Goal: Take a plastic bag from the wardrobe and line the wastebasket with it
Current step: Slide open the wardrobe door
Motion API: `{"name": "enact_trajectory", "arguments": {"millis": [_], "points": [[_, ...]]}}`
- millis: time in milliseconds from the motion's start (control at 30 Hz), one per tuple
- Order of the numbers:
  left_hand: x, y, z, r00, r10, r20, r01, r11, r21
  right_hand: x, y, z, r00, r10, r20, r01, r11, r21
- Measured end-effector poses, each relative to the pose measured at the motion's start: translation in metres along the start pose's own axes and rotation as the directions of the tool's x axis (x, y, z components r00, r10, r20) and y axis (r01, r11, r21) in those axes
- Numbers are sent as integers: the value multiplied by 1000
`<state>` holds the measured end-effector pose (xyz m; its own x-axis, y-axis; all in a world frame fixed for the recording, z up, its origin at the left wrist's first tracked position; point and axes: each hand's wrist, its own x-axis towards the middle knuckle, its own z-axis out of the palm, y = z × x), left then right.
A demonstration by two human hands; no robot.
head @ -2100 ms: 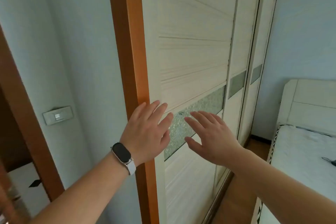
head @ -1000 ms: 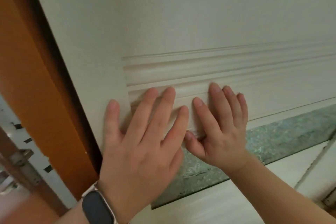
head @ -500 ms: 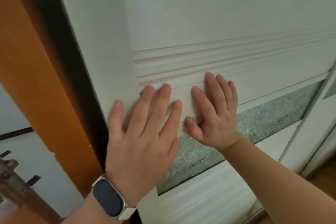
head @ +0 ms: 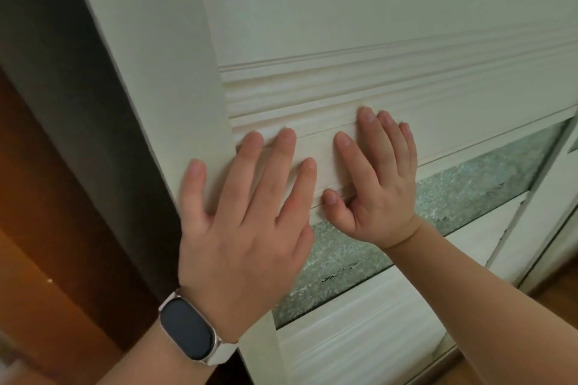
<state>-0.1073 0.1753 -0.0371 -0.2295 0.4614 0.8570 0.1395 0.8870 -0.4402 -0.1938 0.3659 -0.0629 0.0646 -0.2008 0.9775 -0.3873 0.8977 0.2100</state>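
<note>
The wardrobe's cream sliding door fills most of the view, its face marked by horizontal ridged mouldings above a band of frosted, patterned glass. No plastic bag or wastebasket appears anywhere in view. Both hands lie flat against the door, holding nothing. The left hand presses with fingers spread wide, the fingertips reaching onto the ridged moulding and the little finger lying on the plain vertical stile near the door's left edge. The right hand rests just beside it, palm down, fingers extended and close together, the thumb hooked at the groove just above the glass band. The two hands are near each other but do not touch. A dark-faced smartwatch on a pale strap sits on the left wrist. Left of the door's edge a dark gap opens, and beyond it stands an orange-brown wooden frame. At lower right a second door panel adjoins, with wooden floor below.
</note>
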Motion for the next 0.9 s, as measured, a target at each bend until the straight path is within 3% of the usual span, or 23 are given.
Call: {"name": "enact_trajectory", "arguments": {"millis": [633, 767, 900], "points": [[85, 132, 45, 998, 32, 50, -28, 996, -87, -33, 164, -17, 1000, 12, 18, -12, 1000, -8], [94, 142, 52, 992, 112, 58, -104, 987, -119, -40, 195, -21, 1000, 19, 21, -19, 1000, -11], [99, 146, 66, 986, 167, 10, -167, 985, -46, -43, 219, -22, 1000, 17, 21, -17, 1000, -16]]}}
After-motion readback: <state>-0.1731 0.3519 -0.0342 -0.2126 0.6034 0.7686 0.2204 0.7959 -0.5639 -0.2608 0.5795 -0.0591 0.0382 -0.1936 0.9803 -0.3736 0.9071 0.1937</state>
